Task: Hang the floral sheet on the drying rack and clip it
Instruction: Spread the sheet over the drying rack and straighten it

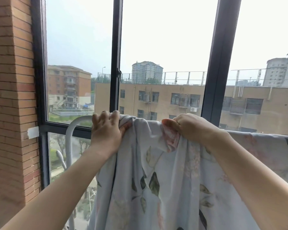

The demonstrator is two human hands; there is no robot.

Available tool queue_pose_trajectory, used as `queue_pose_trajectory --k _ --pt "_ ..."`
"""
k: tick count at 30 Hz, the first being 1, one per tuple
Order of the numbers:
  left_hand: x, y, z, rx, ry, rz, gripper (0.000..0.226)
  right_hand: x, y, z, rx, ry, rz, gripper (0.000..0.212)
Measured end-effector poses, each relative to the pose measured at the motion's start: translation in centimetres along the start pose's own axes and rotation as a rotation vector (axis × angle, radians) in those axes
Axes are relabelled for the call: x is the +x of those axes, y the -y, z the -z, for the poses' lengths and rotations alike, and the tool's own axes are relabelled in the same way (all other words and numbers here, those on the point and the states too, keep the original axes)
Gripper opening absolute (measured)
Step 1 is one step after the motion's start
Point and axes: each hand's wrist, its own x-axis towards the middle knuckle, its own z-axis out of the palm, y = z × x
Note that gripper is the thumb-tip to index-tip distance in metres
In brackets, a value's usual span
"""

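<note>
On the far left stands a brick wall (12, 97), rough and reddish, with a small bit of white tape (33, 132) stuck at its edge. Next to it is a dark window frame (116, 55) with big smooth panes, and tan buildings (165, 100) show outside. In front of the glass is the drying rack (68, 143), a smooth, round white tube that goes up and bends over at the top corner. That bent corner is bare, so there is a little free bar between the wall and the cloth. The left hand (106, 130) is at the top of the rack, just right of the bend. Its fingers curl over the top and its thumb presses on the left edge of the floral sheet (156, 180), so it holds the cloth there. The sheet is thin, soft and pale grey-blue, with green leaves and faint pink flowers, and it has many folds. Its top edge runs from left to right along the top of the rack, and the rest hangs down. The right hand (186, 127) is near the left one and pinches a bunched fold at the top. Right of that hand the sheet lies flatter and reaches the edge of the view.
</note>
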Motion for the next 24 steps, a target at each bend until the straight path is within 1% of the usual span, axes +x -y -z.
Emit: queue_pose_trajectory --k 2,5,10,14,18,20,21,22,24 --pt "0.4 1.4 0.4 -0.018 -0.002 -0.007 0.063 0.9 1.0 -0.4 -0.002 -0.003 -0.010 0.047" --pt "0.6 2.4 0.7 -0.035 0.004 -0.016 0.063 1.2 1.5 -0.8 -0.004 -0.011 -0.035 0.050" --pt "0.1 0.5 0.4 -0.050 0.018 -0.054 0.054 -0.7 0.0 0.1 -0.046 -0.021 -0.068 0.048" --pt "-1.0 -1.8 0.5 -0.089 0.071 -0.060 0.053 -2.8 -1.5 0.9 -0.135 -0.092 -0.084 0.066" --pt "-2.3 -2.8 1.2 -0.169 0.084 -0.054 0.058 -4.2 -1.8 1.4 -0.158 -0.133 -0.095 0.068" --pt "-3.2 -2.5 1.9 -0.204 0.075 -0.040 0.059 -4.7 -1.2 1.5 -0.106 -0.147 -0.096 0.064" --pt "-3.7 -2.2 2.3 -0.219 0.066 -0.033 0.058 -4.9 -0.7 1.5 -0.080 -0.165 -0.091 0.057" --pt "-4.1 -1.8 2.6 -0.234 0.055 -0.031 0.058 -5.0 0.1 1.6 -0.064 -0.191 -0.078 0.050" --pt "-4.8 -0.5 3.3 -0.267 0.034 -0.044 0.055 -5.3 2.1 1.6 -0.052 -0.242 -0.027 0.046"
